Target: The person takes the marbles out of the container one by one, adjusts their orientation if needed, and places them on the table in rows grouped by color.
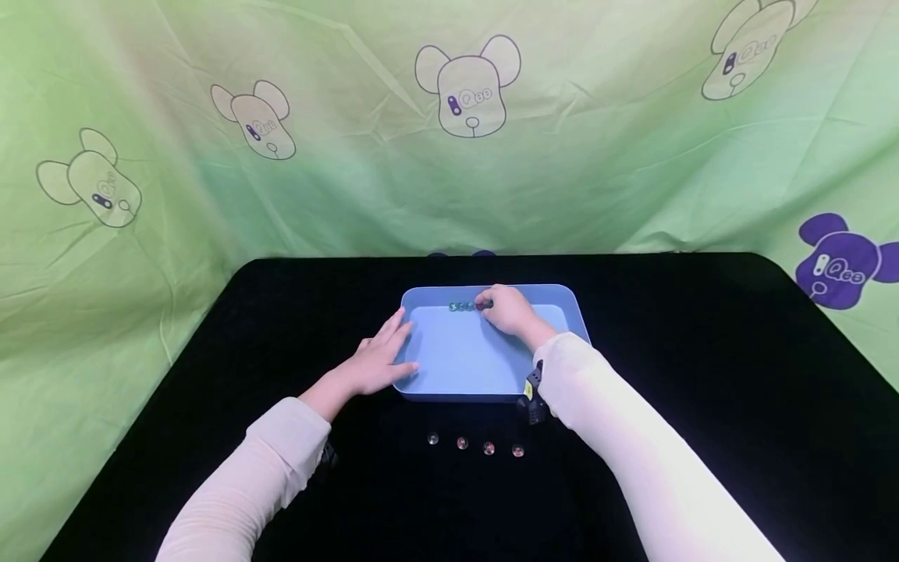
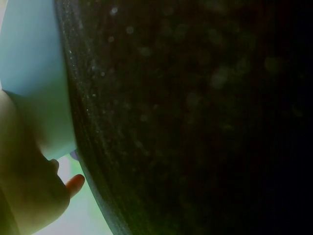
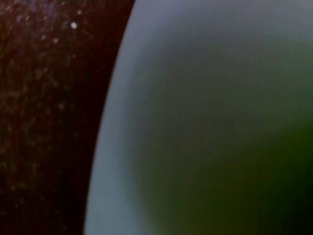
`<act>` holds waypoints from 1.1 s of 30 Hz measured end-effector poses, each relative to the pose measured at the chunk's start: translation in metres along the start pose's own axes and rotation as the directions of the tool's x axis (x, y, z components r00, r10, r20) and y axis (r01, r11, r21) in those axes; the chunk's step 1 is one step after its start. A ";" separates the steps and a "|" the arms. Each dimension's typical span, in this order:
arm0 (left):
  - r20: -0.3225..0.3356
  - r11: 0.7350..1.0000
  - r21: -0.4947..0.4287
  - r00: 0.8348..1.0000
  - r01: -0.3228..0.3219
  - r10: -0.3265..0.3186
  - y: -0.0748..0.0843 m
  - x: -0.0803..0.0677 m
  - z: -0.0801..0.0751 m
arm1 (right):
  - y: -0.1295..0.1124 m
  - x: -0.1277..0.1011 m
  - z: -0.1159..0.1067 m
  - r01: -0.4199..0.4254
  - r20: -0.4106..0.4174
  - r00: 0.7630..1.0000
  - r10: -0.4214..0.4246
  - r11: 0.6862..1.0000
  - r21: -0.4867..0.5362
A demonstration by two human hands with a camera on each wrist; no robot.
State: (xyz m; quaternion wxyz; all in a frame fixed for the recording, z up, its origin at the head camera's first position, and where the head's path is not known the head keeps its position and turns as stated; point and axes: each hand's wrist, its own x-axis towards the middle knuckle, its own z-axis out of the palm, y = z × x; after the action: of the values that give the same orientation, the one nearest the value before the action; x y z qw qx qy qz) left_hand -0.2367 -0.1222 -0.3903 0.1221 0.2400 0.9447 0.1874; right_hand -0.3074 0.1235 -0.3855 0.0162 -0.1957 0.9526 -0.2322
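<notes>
A light blue tray stands in the middle of the black table. My left hand lies flat with straight fingers against the tray's left rim. My right hand reaches into the tray at its far wall, fingertips curled round a small red bead. A short row of green beads lies just left of the red one along that wall. In the left wrist view the tray's wall and part of my left hand show, blurred. The right wrist view shows only the tray's rim.
Several small glassy beads lie in a row on the table in front of the tray, between my forearms. A green cloth printed with bear heads hangs behind and to both sides of the table.
</notes>
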 end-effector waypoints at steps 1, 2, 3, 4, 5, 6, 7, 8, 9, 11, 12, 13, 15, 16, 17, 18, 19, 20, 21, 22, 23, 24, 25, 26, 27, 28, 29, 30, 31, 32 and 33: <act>0.003 1.000 0.001 1.000 0.005 -0.005 0.000 0.001 0.000 | 0.000 0.000 0.000 -0.001 0.000 1.000 0.001 1.000 -0.012; 0.005 1.000 0.003 1.000 0.009 -0.009 0.000 0.001 0.000 | -0.001 0.001 0.001 -0.004 0.000 1.000 0.004 1.000 -0.021; 0.006 1.000 0.005 1.000 0.010 -0.010 0.000 0.001 0.000 | -0.001 0.001 0.001 -0.008 0.001 1.000 0.008 1.000 -0.026; 0.006 1.000 0.005 1.000 0.010 -0.010 -0.001 0.001 0.000 | -0.001 0.002 0.001 -0.013 0.001 1.000 0.013 0.999 -0.029; 0.006 1.000 0.006 1.000 0.011 -0.011 -0.001 0.001 0.000 | -0.001 0.002 0.002 -0.016 0.001 1.000 0.016 0.999 -0.032; 0.006 1.000 0.004 1.000 0.010 -0.010 -0.001 0.001 -0.001 | -0.001 0.002 0.002 -0.019 0.002 1.000 0.019 0.999 -0.036; 0.005 1.000 0.004 1.000 0.011 -0.011 0.000 0.001 -0.001 | -0.002 0.002 0.002 -0.020 0.001 1.000 0.020 0.999 -0.037; 0.005 1.000 0.006 1.000 0.012 -0.012 0.000 0.001 -0.001 | -0.002 0.002 0.002 -0.024 0.002 1.000 0.025 0.999 -0.038; 0.004 1.000 0.005 1.000 0.010 -0.010 0.000 0.001 -0.001 | -0.003 0.002 0.001 -0.026 0.004 1.000 0.026 0.999 -0.040; 0.005 1.000 0.004 1.000 0.013 -0.013 0.000 0.001 -0.001 | -0.003 0.002 0.001 -0.026 0.010 1.000 0.026 0.998 -0.051; 0.005 1.000 0.002 1.000 0.014 -0.014 0.000 0.001 -0.001 | -0.004 0.003 0.001 -0.027 0.016 0.999 0.028 0.998 -0.057; 0.005 1.000 0.002 1.000 0.015 -0.015 0.000 0.001 -0.001 | -0.005 0.003 0.000 -0.030 0.024 0.999 0.032 0.998 -0.063; 0.003 1.000 0.000 1.000 0.013 -0.013 0.000 0.002 -0.001 | -0.005 0.003 0.000 -0.031 0.036 0.999 0.033 0.997 -0.074; 0.003 1.000 0.000 1.000 0.015 -0.015 -0.001 0.002 -0.001 | -0.005 0.004 0.000 -0.032 0.042 0.998 0.035 0.997 -0.076; 0.001 1.000 0.000 1.000 0.013 -0.013 -0.001 0.002 -0.001 | -0.006 0.004 0.000 -0.036 0.047 0.998 0.039 0.997 -0.075; -0.001 1.000 0.000 1.000 0.012 -0.012 -0.001 0.002 -0.001 | -0.006 0.004 0.001 -0.036 0.048 0.998 0.040 0.997 -0.074; -0.002 1.000 0.001 1.000 0.011 -0.011 -0.001 0.002 -0.001 | -0.006 0.004 0.001 -0.036 0.047 0.998 0.039 0.997 -0.071; -0.004 1.000 0.000 1.000 0.010 -0.010 -0.001 0.002 -0.001 | -0.005 0.005 0.001 -0.035 0.046 0.998 0.038 0.997 -0.072; -0.004 1.000 -0.001 1.000 0.009 -0.009 -0.001 0.002 -0.001 | -0.005 0.005 0.001 -0.035 0.045 0.998 0.039 0.997 -0.072; -0.003 1.000 -0.001 1.000 0.010 -0.010 -0.001 0.002 -0.001 | -0.005 0.004 0.001 -0.035 0.047 0.998 0.039 0.997 -0.073; -0.001 1.000 -0.002 1.000 0.011 -0.011 -0.001 0.002 -0.001 | -0.005 0.004 0.001 -0.035 0.050 0.998 0.039 0.996 -0.077; 0.002 1.000 -0.003 1.000 0.012 -0.012 -0.001 0.002 -0.001 | -0.006 0.004 0.001 -0.034 0.055 0.998 0.038 0.996 -0.083; 0.003 1.000 -0.003 1.000 0.011 -0.011 -0.001 0.002 0.000 | -0.006 0.003 0.002 -0.033 0.061 0.997 0.039 0.996 -0.088; 0.003 1.000 -0.003 1.000 0.011 -0.011 -0.001 0.002 0.000 | -0.006 0.003 0.002 -0.032 0.067 0.997 0.039 0.995 -0.093; 0.005 1.000 -0.002 1.000 0.013 -0.013 0.000 0.001 0.000 | -0.006 0.003 0.002 -0.032 0.073 0.997 0.039 0.995 -0.094; 0.006 1.000 0.000 1.000 0.014 -0.014 0.000 0.001 0.000 | -0.006 0.002 0.002 -0.029 0.077 0.996 0.037 0.995 -0.096; 0.006 1.000 -0.001 1.000 0.013 -0.013 0.000 0.001 0.000 | -0.006 0.002 0.002 -0.027 0.079 0.996 0.035 0.995 -0.098; 0.004 1.000 0.000 1.000 0.012 -0.012 0.000 0.001 0.000 | -0.006 0.002 0.002 -0.025 0.078 0.996 0.032 0.995 -0.096; 0.003 1.000 0.002 1.000 0.012 -0.012 -0.001 0.001 0.000 | -0.006 0.003 0.002 -0.022 0.076 0.997 0.029 0.996 -0.091; 0.003 1.000 0.003 1.000 0.015 -0.015 -0.001 0.001 0.000 | -0.006 0.003 0.002 -0.015 0.072 0.997 0.022 0.996 -0.087; 0.002 1.000 0.003 1.000 0.013 -0.013 -0.001 0.001 0.000 | -0.006 0.003 0.002 -0.011 0.069 0.997 0.017 0.996 -0.083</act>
State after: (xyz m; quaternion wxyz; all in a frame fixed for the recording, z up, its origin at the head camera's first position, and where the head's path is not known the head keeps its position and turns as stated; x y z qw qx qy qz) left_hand -0.2379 -0.1223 -0.3908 0.1238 0.2341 0.9464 0.1851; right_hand -0.3080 0.1167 -0.3844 0.0430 -0.1977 0.9616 -0.1854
